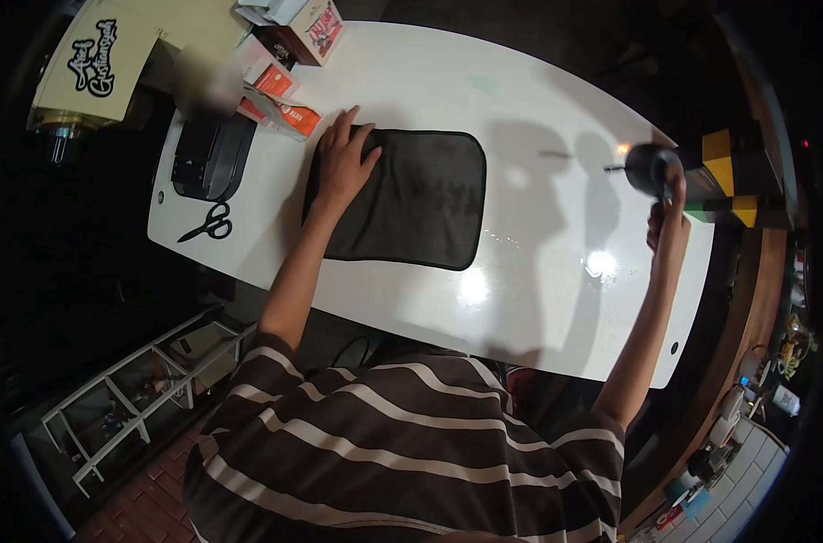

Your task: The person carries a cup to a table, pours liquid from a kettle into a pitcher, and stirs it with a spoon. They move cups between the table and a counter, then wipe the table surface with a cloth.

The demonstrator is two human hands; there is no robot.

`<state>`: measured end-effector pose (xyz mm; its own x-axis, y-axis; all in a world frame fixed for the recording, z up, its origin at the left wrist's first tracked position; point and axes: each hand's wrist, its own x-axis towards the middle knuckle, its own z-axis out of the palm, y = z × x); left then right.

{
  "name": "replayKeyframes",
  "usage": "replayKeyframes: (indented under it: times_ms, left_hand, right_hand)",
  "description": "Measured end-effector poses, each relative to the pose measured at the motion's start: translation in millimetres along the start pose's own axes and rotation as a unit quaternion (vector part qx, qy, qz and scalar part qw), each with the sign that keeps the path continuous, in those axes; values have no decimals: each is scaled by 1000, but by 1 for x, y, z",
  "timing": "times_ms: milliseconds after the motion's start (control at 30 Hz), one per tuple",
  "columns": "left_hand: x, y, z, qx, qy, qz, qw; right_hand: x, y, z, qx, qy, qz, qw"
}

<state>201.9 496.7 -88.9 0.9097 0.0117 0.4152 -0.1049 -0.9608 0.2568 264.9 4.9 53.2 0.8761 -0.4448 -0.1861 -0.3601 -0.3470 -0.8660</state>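
My left hand [345, 167] lies with spread fingers on the upper left corner of a dark mat or cloth [411, 195]. The mat has rounded corners, a black edging and some darker patches. Over the right end of the white table [402, 72], my right hand [668, 217] is closed around a round black item with a thin spout [648, 169]. The spout points left; blur hides the item's exact kind. Small wet-looking drops lie on the table just right of the mat.
Black scissors [208, 223] and a black device [214, 156] occupy the left end. Orange-and-white packets [285, 101] and a box [307, 32] stand at the back left. Black-and-yellow boxes [732, 163] are at the right edge. A white metal frame [126, 403] stands on the floor at left.
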Motion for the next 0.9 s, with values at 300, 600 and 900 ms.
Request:
replayKeyframes:
  times_ms: [300,600,900]
  left_hand:
    - [-38,56,-98,-105,32,149,983]
    - [-94,79,-146,-200,57,192,959]
    - [-89,68,-137,-191,123,152,962]
  right_hand:
    - [3,-92,152,-21,-49,-163,985]
    - [-35,-144,227,-158,-43,-306,938]
    - [-39,-150,251,-206,-40,-312,927]
